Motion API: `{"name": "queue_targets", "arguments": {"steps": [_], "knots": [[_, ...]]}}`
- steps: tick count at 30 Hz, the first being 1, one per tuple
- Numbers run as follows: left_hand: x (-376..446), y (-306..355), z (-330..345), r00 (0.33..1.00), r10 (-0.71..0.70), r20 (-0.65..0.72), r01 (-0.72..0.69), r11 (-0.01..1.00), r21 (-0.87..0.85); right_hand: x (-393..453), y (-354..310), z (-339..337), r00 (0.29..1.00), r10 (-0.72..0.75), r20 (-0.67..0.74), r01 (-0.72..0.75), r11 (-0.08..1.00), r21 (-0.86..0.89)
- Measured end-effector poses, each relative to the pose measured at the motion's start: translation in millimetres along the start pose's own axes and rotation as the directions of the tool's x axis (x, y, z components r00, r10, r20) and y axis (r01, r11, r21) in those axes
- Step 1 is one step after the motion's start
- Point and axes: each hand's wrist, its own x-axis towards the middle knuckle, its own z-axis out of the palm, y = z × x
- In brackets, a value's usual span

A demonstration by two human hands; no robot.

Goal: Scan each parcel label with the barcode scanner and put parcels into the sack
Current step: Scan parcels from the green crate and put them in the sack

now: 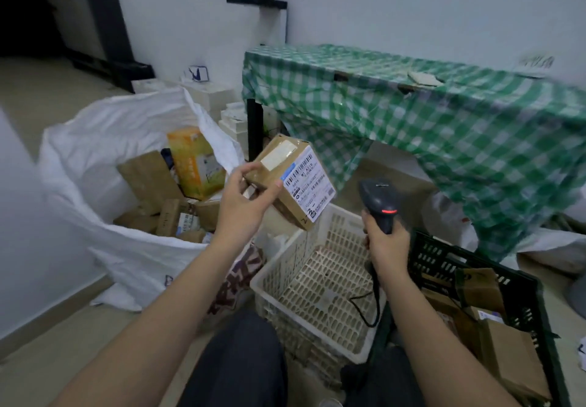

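My left hand (242, 202) grips a brown cardboard parcel (285, 165) by its left end, holding it tilted in the air above the white crate. Its white shipping label (309, 184) with barcodes faces right, toward the scanner. My right hand (385, 243) holds the dark barcode scanner (380, 199) by its handle, head up, a red light glowing on it, a short way right of the label. The white woven sack (104, 159) stands open at the left and holds several parcels, among them an orange box (193, 161).
A white plastic crate (320, 283) sits on the floor between my knees, with the scanner cable trailing into it. A black crate (475, 299) with several brown parcels is at the right. A table under a green checked cloth (444, 127) stands behind. White boxes are stacked against the wall.
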Motion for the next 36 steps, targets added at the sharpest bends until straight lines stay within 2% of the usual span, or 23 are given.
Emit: {"name": "queue_targets", "arguments": {"steps": [5, 7, 9, 10, 12, 13, 14, 15, 17, 19, 24, 27, 31, 34, 36], "knots": [[25.1, 22.1, -98.2, 0.958, 0.120, -0.262, -0.084, 0.986, 0.144, -12.1, -18.6, 52.0, 1.000, -0.024, 0.020, 0.023, 0.999, 0.042], [43.6, 23.4, -134.1, 0.928, 0.137, -0.346, -0.062, 0.974, 0.217, -12.2, -21.7, 71.8, 1.000, -0.015, 0.022, 0.014, 0.999, 0.035], [67.0, 17.2, -162.4, 0.912, 0.112, -0.395, 0.034, 0.939, 0.343, -7.4, -19.8, 89.4, 0.999, 0.014, 0.041, -0.014, 1.000, 0.003], [80.8, 8.3, -173.7, 0.928, 0.057, -0.369, 0.113, 0.899, 0.423, -4.7, -19.2, 96.0, 0.998, 0.025, 0.050, -0.025, 1.000, -0.010], [99.2, -11.4, -186.9, 0.960, -0.168, -0.224, 0.276, 0.698, 0.661, 0.9, -16.7, 103.8, 0.997, 0.041, 0.068, -0.039, 0.999, -0.030], [102.2, -17.6, -188.9, 0.941, -0.277, -0.195, 0.327, 0.592, 0.737, 3.1, -15.5, 105.0, 0.996, 0.049, 0.078, -0.046, 0.998, -0.039], [104.3, -20.6, -187.5, 0.931, -0.317, -0.180, 0.333, 0.541, 0.772, 5.3, -15.1, 104.1, 0.995, 0.056, 0.082, -0.052, 0.997, -0.048], [104.9, -21.2, -183.6, 0.942, -0.298, -0.152, 0.300, 0.548, 0.781, 7.4, -14.6, 101.2, 0.995, 0.059, 0.079, -0.055, 0.997, -0.054], [99.1, -7.6, -163.2, 0.990, -0.127, -0.059, 0.127, 0.647, 0.752, 11.1, -13.1, 89.1, 0.995, 0.066, 0.071, -0.061, 0.996, -0.065], [87.8, 8.2, -135.5, 1.000, -0.002, 0.000, 0.001, 0.735, 0.678, 14.1, -10.9, 71.5, 0.995, 0.072, 0.067, -0.067, 0.994, -0.085], [58.3, 19.8, -62.9, 0.980, 0.076, 0.183, -0.156, 0.864, 0.479, 16.3, -10.5, 9.9, 0.995, 0.095, 0.014, -0.093, 0.990, -0.109], [43.3, 10.5, -9.8, 0.960, 0.039, 0.277, -0.157, 0.893, 0.421, 15.3, -11.5, -39.0, 0.991, 0.130, -0.026, -0.132, 0.985, -0.114], [21.4, -22.3, 69.7, 0.906, -0.088, 0.414, -0.084, 0.921, 0.381, 8.8, 3.9, -112.1, 0.968, 0.213, -0.135, -0.228, 0.968, -0.103], [-0.6, -57.2, 128.0, 0.832, -0.175, 0.526, -0.045, 0.925, 0.378, 1.2, 25.6, -162.6, 0.938, 0.271, -0.216, -0.298, 0.949, -0.105], [-17.5, -82.8, 165.7, 0.760, -0.269, 0.592, -0.011, 0.905, 0.426, -1.5, 44.9, -190.7, 0.918, 0.281, -0.280, -0.318, 0.943, -0.095]]}}
